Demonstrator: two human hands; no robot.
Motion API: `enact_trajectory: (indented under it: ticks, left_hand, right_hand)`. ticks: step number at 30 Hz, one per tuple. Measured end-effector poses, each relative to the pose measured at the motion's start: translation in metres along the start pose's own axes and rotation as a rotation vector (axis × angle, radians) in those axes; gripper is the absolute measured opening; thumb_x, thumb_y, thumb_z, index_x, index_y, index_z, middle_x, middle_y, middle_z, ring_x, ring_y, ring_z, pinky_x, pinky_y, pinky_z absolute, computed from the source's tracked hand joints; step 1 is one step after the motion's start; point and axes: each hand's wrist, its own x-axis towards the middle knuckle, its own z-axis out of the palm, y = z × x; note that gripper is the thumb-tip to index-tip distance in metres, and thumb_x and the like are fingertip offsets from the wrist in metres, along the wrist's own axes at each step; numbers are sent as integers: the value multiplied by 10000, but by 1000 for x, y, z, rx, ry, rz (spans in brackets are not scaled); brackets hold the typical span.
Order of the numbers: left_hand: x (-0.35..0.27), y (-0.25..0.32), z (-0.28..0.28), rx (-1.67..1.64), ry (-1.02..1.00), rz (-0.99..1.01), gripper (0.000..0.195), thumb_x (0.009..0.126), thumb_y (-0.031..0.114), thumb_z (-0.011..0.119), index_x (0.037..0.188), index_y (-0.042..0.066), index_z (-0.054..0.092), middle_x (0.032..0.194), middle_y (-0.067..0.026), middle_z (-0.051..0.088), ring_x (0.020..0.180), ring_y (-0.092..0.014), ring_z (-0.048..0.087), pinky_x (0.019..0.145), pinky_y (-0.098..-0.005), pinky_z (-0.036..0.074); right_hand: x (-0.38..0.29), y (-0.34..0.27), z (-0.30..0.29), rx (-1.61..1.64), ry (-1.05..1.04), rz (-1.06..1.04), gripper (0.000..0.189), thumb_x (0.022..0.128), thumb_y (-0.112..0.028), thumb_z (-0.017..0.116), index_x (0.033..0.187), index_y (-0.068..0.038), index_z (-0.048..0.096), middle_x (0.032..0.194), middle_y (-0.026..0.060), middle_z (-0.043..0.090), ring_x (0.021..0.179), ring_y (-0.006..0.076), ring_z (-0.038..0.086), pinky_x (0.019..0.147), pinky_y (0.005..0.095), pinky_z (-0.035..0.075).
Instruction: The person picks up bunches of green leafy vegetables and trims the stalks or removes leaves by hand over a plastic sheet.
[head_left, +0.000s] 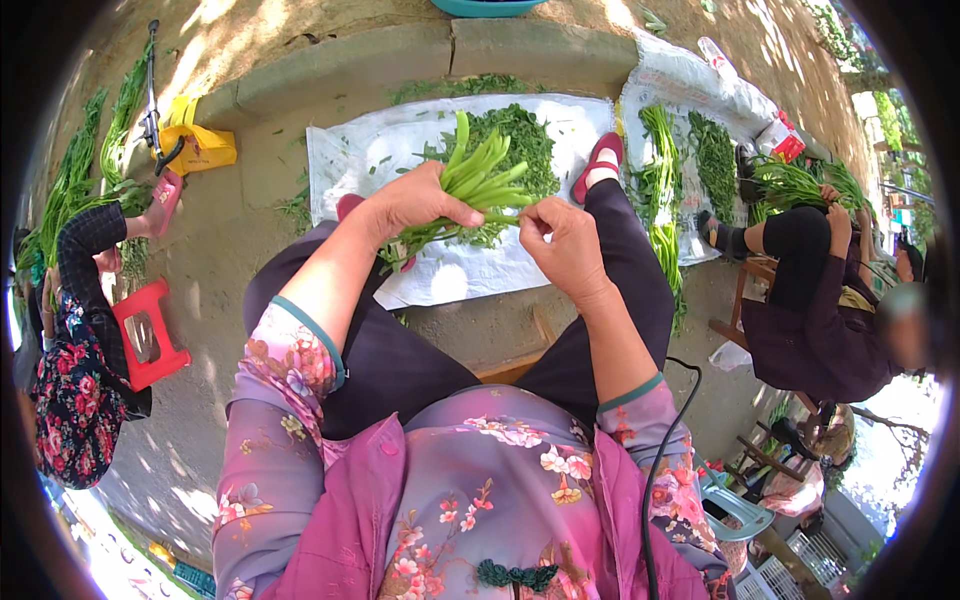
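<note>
A bundle of leafy green stems (484, 176) is clasped in my left hand (424, 202), cut ends pointing up and to the right, leaves hanging beneath the palm. At the bundle's right side, my right hand (562, 240) pinches the end of one thin stem between thumb and fingers. Below both hands a white woven plastic sheet (345, 165) lies on the ground between my feet, with a heap of loose green leaves (525, 142) on it. The lower part of the bundle is partly hidden by my left hand.
A concrete curb (360, 64) runs beyond the sheet. More stems (660, 172) lie on a second woven sheet at right, near a seated person (810, 322) handling greens. At left are a yellow bag (210, 148), a red plastic stool (154, 337) and another person (79, 390).
</note>
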Motion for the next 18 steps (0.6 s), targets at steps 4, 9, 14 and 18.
enact_trajectory:
  ticks: [4,9,14,18]
  left_hand:
    - [-1,3,4,-9,40,10,370,659,75,776,1004,13,658,898,-37,667,797,-124,591,769,-269,459]
    - [0,7,11,20,100,42,365,662,97,795,993,17,663,890,-31,670,785,-116,587,762,-268,455]
    - [3,6,18,43,117,22,355,683,108,793,1000,16,663,900,-27,675,797,-112,594,772,-263,454]
    - [7,4,23,45,151,39,338,703,90,781,1009,10,660,902,-24,676,809,-114,597,781,-265,456]
  right_hand:
    - [1,2,4,129,66,163,38,747,-24,613,773,-9,635,656,60,590,584,118,560,563,252,454]
    - [1,3,6,394,128,422,71,787,-53,593,768,-7,644,652,-31,569,610,16,496,541,198,410]
    - [0,15,11,764,192,553,88,832,-66,587,821,8,632,670,-8,566,588,52,471,549,207,395]
    - [2,23,8,1004,239,694,118,864,-90,580,887,19,621,710,29,572,612,115,517,586,263,451]
